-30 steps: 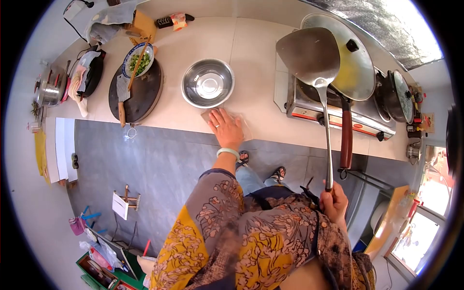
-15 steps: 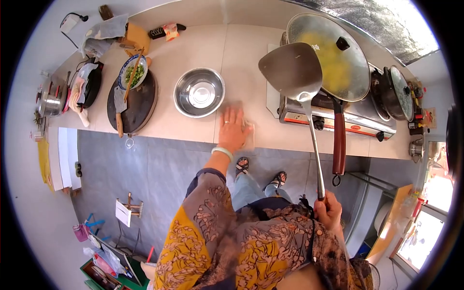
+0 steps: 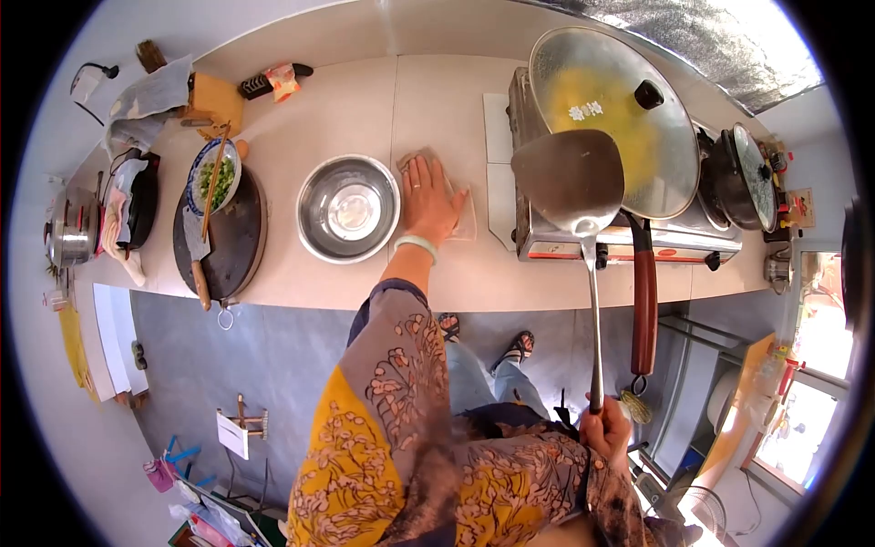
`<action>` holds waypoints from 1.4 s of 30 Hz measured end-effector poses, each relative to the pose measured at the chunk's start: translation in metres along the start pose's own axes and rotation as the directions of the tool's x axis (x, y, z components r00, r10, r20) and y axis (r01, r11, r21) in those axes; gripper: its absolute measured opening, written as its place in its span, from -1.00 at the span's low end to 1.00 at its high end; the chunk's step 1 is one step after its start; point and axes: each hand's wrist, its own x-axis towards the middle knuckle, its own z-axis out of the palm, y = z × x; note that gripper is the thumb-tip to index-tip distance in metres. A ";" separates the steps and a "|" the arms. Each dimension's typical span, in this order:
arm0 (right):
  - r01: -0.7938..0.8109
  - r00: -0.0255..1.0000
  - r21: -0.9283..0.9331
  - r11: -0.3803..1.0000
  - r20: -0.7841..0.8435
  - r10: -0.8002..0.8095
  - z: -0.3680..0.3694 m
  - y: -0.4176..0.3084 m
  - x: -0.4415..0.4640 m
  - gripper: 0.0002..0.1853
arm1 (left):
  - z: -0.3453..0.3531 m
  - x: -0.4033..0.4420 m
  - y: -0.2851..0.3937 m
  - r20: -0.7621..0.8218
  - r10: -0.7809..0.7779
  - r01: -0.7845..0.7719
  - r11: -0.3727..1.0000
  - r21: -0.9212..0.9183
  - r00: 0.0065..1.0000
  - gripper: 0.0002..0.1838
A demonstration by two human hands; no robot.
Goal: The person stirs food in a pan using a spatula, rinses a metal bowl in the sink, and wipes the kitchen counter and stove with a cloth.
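Note:
My left hand (image 3: 430,202) lies flat with its fingers spread on a thin brownish cloth (image 3: 463,219), pressed to the counter just right of an empty steel bowl (image 3: 349,209). The handle of a large metal spatula (image 3: 567,178) is gripped in my right hand (image 3: 605,427), near my body. Its broad blade is raised in front of the stove (image 3: 565,250) and overlaps the lower left of a glass lid (image 3: 670,146). Under the steamy lid, yellow food shows in a pan with a brown handle (image 3: 644,310).
On the left, a round dark board (image 3: 239,239) carries a cleaver (image 3: 198,260) and a bowl of chopped greens (image 3: 214,180) with chopsticks across it. A second lidded pan (image 3: 743,182) stands at the stove's right. A wooden block (image 3: 217,98) is at the back left.
My left hand and the cloth have moved away from the counter's front edge, deeper onto the counter. The spatula stays in my right hand, and the view has shifted.

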 end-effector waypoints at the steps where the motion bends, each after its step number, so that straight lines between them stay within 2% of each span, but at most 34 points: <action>1: 0.019 1.000 -0.026 0.999 0.025 -0.019 0.000 0.001 0.001 -0.75 | -0.001 0.009 0.001 -0.004 -0.022 0.022 1.000 0.017 1.000 -0.19; 5: 0.201 0.976 -0.173 0.964 -0.049 -0.212 0.010 0.017 -0.002 -0.76 | 0.001 0.048 0.007 -0.026 -0.094 0.095 0.995 0.040 0.995 -0.22; 9: 0.102 0.994 -0.127 0.987 -0.013 -0.104 0.011 0.013 -0.008 -0.72 | 0.013 0.083 0.006 -0.100 -0.115 0.118 0.993 0.020 0.988 -0.27; 10: 0.158 0.984 -0.108 0.981 -0.064 -0.166 0.017 0.010 -0.007 -0.72 | 0.016 0.091 0.006 -0.120 -0.093 0.095 0.995 0.007 0.988 -0.34; 13: 0.028 0.995 -0.166 0.986 -0.089 -0.043 0.024 -0.009 -0.008 -0.71 | 0.022 0.116 0.004 -0.138 0.082 -0.091 0.994 -0.058 0.987 -0.37; 14: 0.040 0.994 -0.185 0.982 -0.088 -0.057 0.025 -0.006 -0.007 -0.70 | 0.021 0.120 0.008 -0.133 0.133 -0.148 0.983 -0.113 0.982 -0.41; 17: 0.063 0.992 -0.189 0.980 -0.095 -0.082 0.029 -0.011 -0.003 -0.69 | 0.018 0.126 0.021 -0.026 0.235 -0.236 0.967 -0.096 0.972 -0.43; 19: 0.001 0.994 -0.136 0.991 -0.112 -0.017 0.032 -0.006 -0.006 -0.61 | 0.029 0.118 0.024 -0.074 0.330 -0.334 0.941 -0.046 0.941 -0.44; 21: 0.008 0.980 -0.092 0.996 -0.198 -0.027 0.043 -0.013 -0.004 -0.60 | 0.026 0.099 0.030 -0.065 0.376 -0.377 0.926 0.009 0.924 -0.45; 22: 0.010 0.988 -0.084 0.996 -0.153 -0.023 0.036 0.003 -0.007 -0.61 | 0.027 0.086 0.029 -0.133 0.388 -0.398 0.915 -0.058 0.912 -0.47; 25: 0.107 0.986 -0.152 0.983 -0.110 -0.125 0.025 0.025 -0.007 -0.68 | 0.007 0.044 0.028 -0.079 0.420 -0.421 0.907 0.010 0.904 -0.46; 26: 0.089 0.987 -0.080 0.993 -0.124 -0.098 0.027 0.017 -0.005 -0.73 | 0.002 0.028 0.028 -0.052 0.430 -0.429 0.903 0.028 0.901 -0.45; 28: 0.082 0.993 -0.089 0.993 -0.076 -0.089 0.019 0.017 -0.006 -0.60 | -0.007 -0.008 0.031 0.005 0.445 -0.444 0.894 0.058 0.896 -0.45; 29: 0.076 0.995 -0.094 0.993 -0.054 -0.081 0.015 0.017 -0.007 -0.53 | -0.007 -0.027 0.032 -0.005 0.405 -0.405 0.914 -0.021 0.914 -0.44; 31: 0.149 0.989 -0.131 0.980 0.028 -0.146 0.004 0.022 -0.006 -0.57 | -0.002 -0.066 0.041 -0.009 0.338 -0.333 0.922 -0.197 0.941 -0.42; 34: 0.175 0.983 -0.095 0.980 0.071 -0.169 -0.007 0.017 -0.011 -0.66 | 0.001 -0.116 0.063 0.081 0.221 -0.206 0.964 -0.166 0.972 -0.39; 35: 0.175 0.982 -0.092 0.980 0.088 -0.167 -0.011 0.012 -0.014 -0.69 | 0.000 -0.129 0.072 0.085 0.197 -0.179 0.967 -0.181 0.977 -0.38; 36: 0.191 0.977 -0.165 0.968 0.131 -0.170 -0.021 0.018 -0.018 -0.67 | -0.002 -0.137 0.078 0.085 0.167 -0.149 0.971 -0.187 0.982 -0.38; 42: 0.325 0.943 -0.177 0.929 0.138 -0.304 -0.049 0.032 -0.039 -0.67 | 0.007 -0.165 0.138 0.054 -0.001 0.010 0.988 -0.152 0.999 -0.38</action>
